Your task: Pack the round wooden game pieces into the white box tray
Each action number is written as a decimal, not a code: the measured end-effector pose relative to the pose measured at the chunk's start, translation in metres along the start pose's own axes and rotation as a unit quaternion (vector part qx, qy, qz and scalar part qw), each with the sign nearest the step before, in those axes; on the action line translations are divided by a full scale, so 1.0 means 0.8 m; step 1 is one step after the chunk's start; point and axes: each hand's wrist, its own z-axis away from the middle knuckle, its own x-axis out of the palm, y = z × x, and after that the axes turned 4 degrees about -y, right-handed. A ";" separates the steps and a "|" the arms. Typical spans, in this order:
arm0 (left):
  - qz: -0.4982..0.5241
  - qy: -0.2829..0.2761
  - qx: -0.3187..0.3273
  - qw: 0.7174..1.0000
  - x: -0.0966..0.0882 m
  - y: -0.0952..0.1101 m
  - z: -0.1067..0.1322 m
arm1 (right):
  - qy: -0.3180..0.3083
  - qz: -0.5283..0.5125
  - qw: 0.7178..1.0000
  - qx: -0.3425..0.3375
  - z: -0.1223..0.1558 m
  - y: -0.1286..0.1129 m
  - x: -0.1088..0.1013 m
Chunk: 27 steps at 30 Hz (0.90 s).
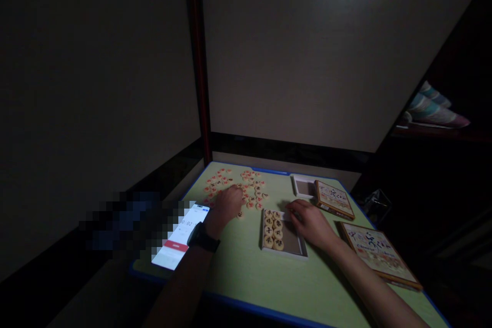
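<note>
On the greenish desk (238,271) with blue edge there is a shallow tray (292,244), which has white walls and a brownish bottom. Along its left side lie eight packed pieces (269,231), arranged in two columns of four. They are round, pale like wood, and their characters are dark. In the right part of the tray, the bottom is visible. A second tray (305,188) is farther back and shows its brownish bottom; just beside it lies a printed box (334,199), and another printed box (378,252) lies nearer, to the right.

The loose pieces (259,205) are scattered at the far left of the desk. They are also round and pale, most with red characters, a few with dark ones.

The left hand (229,201) is among these loose pieces, its fingers curved downward; I cannot tell if it holds one. The right hand (309,219) is at the far right corner of the nearer tray, with bent fingers; its grip I cannot tell.
</note>
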 end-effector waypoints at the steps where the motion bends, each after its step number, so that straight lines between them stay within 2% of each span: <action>1: 0.000 0.008 -0.004 1.000 -0.001 0.000 -0.002 | -0.001 0.002 1.000 0.002 0.000 0.000 0.000; 9: 0.015 0.039 -0.063 0.997 -0.003 -0.001 -0.016 | 0.000 -0.001 1.000 0.006 0.000 -0.002 -0.001; 14: 0.030 0.039 -0.067 0.997 -0.003 -0.006 -0.016 | 0.029 -0.003 1.000 -0.008 0.003 -0.005 0.000; 17: 0.030 0.043 -0.075 0.996 -0.006 -0.009 -0.017 | 0.037 -0.017 0.998 -0.056 -0.004 -0.030 -0.006; 20: 0.028 0.064 -0.086 0.994 -0.010 -0.009 -0.017 | -0.008 -0.033 0.989 -0.143 -0.029 -0.073 -0.009; 22: 0.035 0.087 -0.098 0.991 -0.013 -0.008 -0.017 | -0.063 0.000 0.981 -0.182 -0.055 -0.103 -0.004; 25: 0.058 0.126 -0.117 0.983 -0.014 -0.009 -0.018 | -0.127 0.092 0.973 -0.170 -0.091 -0.134 0.011; 27: 0.072 0.151 -0.130 0.977 -0.013 -0.012 -0.018 | -0.156 0.123 0.966 -0.163 -0.108 -0.144 0.023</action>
